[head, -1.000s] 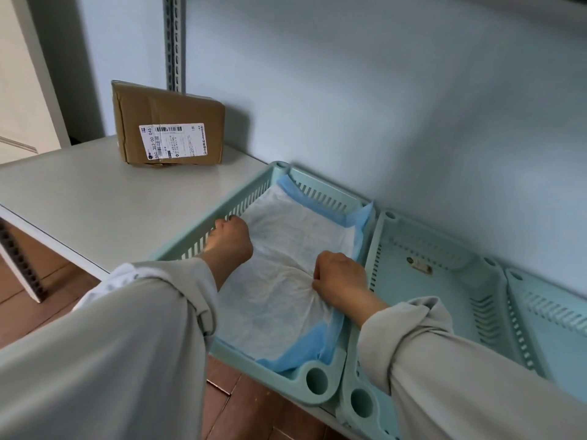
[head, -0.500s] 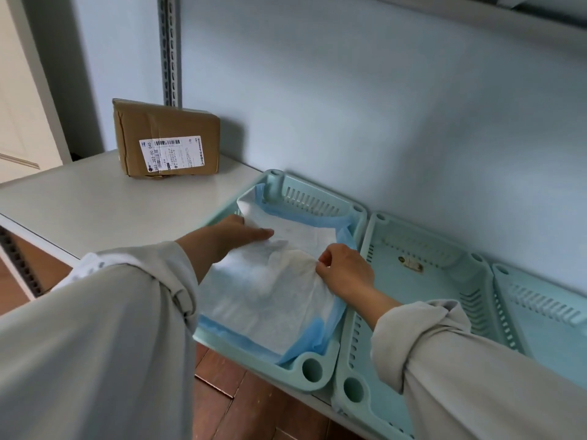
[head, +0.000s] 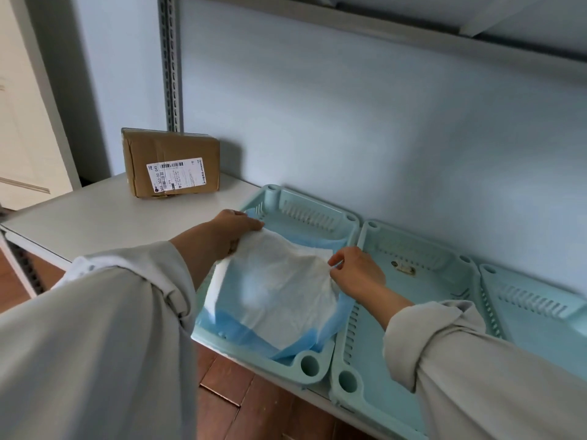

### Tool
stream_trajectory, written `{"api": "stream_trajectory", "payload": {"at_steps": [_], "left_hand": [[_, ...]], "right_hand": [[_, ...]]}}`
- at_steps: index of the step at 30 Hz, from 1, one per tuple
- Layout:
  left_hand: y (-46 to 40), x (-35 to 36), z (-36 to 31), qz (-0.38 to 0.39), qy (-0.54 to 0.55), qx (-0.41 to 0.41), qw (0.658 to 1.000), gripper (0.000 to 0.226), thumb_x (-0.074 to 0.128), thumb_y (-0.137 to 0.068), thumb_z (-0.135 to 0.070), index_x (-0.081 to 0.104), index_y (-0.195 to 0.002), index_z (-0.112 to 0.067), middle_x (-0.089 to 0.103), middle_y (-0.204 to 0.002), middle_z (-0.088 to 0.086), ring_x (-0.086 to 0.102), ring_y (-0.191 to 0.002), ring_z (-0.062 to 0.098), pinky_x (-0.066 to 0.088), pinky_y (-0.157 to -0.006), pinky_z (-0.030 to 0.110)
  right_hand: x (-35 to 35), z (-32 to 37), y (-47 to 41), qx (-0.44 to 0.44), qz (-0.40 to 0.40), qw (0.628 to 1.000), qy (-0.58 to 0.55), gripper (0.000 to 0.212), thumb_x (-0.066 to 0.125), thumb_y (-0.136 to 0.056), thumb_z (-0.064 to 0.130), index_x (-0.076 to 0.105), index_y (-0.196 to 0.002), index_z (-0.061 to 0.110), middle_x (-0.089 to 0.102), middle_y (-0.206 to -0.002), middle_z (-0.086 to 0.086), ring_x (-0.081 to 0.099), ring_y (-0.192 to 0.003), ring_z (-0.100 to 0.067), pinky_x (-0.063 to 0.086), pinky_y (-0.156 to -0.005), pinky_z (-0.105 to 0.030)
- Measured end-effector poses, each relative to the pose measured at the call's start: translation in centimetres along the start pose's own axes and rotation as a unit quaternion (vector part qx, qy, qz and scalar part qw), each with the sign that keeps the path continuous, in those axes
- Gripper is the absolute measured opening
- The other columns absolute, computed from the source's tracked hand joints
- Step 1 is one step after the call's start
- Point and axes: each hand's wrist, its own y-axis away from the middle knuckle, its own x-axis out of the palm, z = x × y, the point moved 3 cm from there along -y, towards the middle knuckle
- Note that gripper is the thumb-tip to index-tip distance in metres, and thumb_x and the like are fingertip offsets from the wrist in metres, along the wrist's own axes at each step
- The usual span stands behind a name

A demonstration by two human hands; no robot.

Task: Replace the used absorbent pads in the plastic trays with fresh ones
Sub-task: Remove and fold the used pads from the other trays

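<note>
A person in grey sleeves lifts a crumpled white absorbent pad with blue plastic backing (head: 273, 290) from a pale teal slotted plastic tray (head: 309, 365) at the near edge of a white shelf (head: 95, 217), the left hand (head: 228, 230) gripping the pad's far left corner at 11 o'clock while the right hand (head: 355, 274) pinches its right edge between thumb and curled fingers at 3 o'clock. Two more teal trays, the middle tray (head: 409, 281) and the right tray (head: 533, 309), sit touching in a row toward 3 o'clock. Farther back at 10 o'clock, a brown cardboard parcel with a white shipping label (head: 171, 163) stands against the pale blue wall (head: 381, 122).
</note>
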Motion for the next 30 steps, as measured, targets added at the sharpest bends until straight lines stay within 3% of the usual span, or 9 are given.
{"api": "stream_trajectory", "payload": {"at_steps": [4, 7, 9, 15, 19, 21, 23, 26, 30], "left_hand": [[1.3, 1.4, -0.4, 0.034, -0.002, 0.018, 0.999, 0.056, 0.064, -0.087, -0.007, 0.041, -0.137, -0.016, 0.058, -0.101, 0.008, 0.054, -0.068, 0.017, 0.049, -0.048, 0.019], [1.2, 0.5, -1.1, -0.019, 0.003, 0.064, 0.998, 0.049, 0.065, -0.087, -0.009, 0.049, -0.133, -0.010, 0.058, -0.116, 0.017, 0.058, -0.075, 0.022, 0.052, -0.059, 0.024], [1.2, -0.2, -1.9, -0.056, -0.004, 0.093, 0.994, 0.040, 0.064, -0.087, -0.007, 0.056, -0.127, -0.007, 0.059, -0.108, 0.018, 0.055, -0.066, 0.016, 0.050, -0.059, 0.019], [1.1, -1.4, -3.8, -0.154, 0.012, 0.131, 0.979, 0.036, 0.069, -0.083, -0.004, 0.063, -0.118, -0.010, 0.057, -0.104, 0.011, 0.054, -0.087, 0.022, 0.045, -0.078, 0.025], [0.5, -1.1, -2.8, -0.147, 0.054, 0.033, 0.987, 0.031, 0.068, -0.086, -0.017, 0.063, -0.114, -0.004, 0.064, -0.115, 0.015, 0.063, -0.098, 0.028, 0.051, -0.095, 0.038], [0.7, -0.7, -1.9, -0.089, 0.035, -0.046, 0.994, 0.038, 0.063, -0.090, -0.022, 0.058, -0.118, 0.003, 0.064, -0.116, 0.016, 0.065, -0.092, 0.031, 0.058, -0.079, 0.042], [1.0, -0.2, -1.4, -0.040, -0.016, -0.065, 0.997, 0.039, 0.061, -0.091, -0.018, 0.056, -0.124, 0.003, 0.063, -0.113, 0.018, 0.060, -0.080, 0.027, 0.057, -0.058, 0.032], [1.2, -0.5, -2.2, -0.098, -0.013, 0.034, 0.994, 0.035, 0.063, -0.088, -0.007, 0.060, -0.123, -0.002, 0.063, -0.109, 0.016, 0.054, -0.079, 0.018, 0.049, -0.067, 0.014], [1.9, -1.6, -4.5, -0.183, 0.107, 0.154, 0.965, 0.030, 0.058, -0.090, -0.009, 0.061, -0.120, -0.010, 0.061, -0.095, 0.007, 0.050, -0.070, 0.013, 0.047, -0.058, 0.022]], "right_hand": [[0.1, 0.2, 0.5, -0.002, 0.017, 0.999, 0.030, 0.016, 0.056, -0.083, 0.015, 0.068, -0.094, 0.015, 0.067, -0.095, -0.001, 0.064, -0.088, -0.022, 0.048, -0.072, -0.030], [-0.2, 0.3, 0.4, -0.019, 0.060, 0.996, 0.068, 0.025, 0.058, -0.077, 0.015, 0.043, -0.057, 0.019, 0.043, -0.060, 0.001, 0.042, -0.053, -0.016, 0.033, -0.051, -0.024], [-0.9, 0.3, 0.1, -0.025, 0.050, 0.996, 0.073, 0.034, 0.059, -0.077, 0.016, 0.035, -0.053, 0.020, 0.036, -0.054, 0.002, 0.036, -0.049, -0.015, 0.027, -0.046, -0.023], [-4.8, 1.4, -0.6, -0.050, -0.152, 0.987, -0.031, 0.012, 0.048, -0.091, 0.023, 0.055, -0.083, 0.016, 0.067, -0.074, -0.004, 0.067, -0.070, -0.026, 0.049, -0.067, -0.031], [-6.0, 0.9, -1.2, -0.039, -0.193, 0.980, -0.020, 0.022, 0.045, -0.093, 0.019, 0.060, -0.110, 0.015, 0.069, -0.106, -0.010, 0.063, -0.099, -0.031, 0.046, -0.081, -0.033], [-6.1, 0.3, -1.5, -0.032, -0.163, 0.986, 0.001, 0.024, 0.047, -0.092, 0.015, 0.066, -0.107, 0.014, 0.068, -0.108, -0.011, 0.062, -0.099, -0.031, 0.045, -0.077, -0.032], [-5.9, -0.3, -1.7, -0.017, -0.092, 0.995, 0.032, 0.019, 0.050, -0.088, 0.008, 0.066, -0.078, 0.013, 0.067, -0.086, -0.012, 0.061, -0.081, -0.030, 0.039, -0.067, -0.027], [-5.7, -0.1, -1.9, -0.005, -0.045, 0.999, 0.016, 0.032, 0.050, -0.085, 0.003, 0.049, -0.055, 0.012, 0.053, -0.067, -0.009, 0.054, -0.071, -0.027, 0.036, -0.065, -0.025], [-6.9, 2.3, -2.9, -0.120, -0.164, 0.967, -0.156, 0.027, 0.048, -0.087, 0.000, 0.073, -0.089, 0.007, 0.070, -0.104, -0.016, 0.063, -0.104, -0.029, 0.042, -0.082, -0.023]]}}
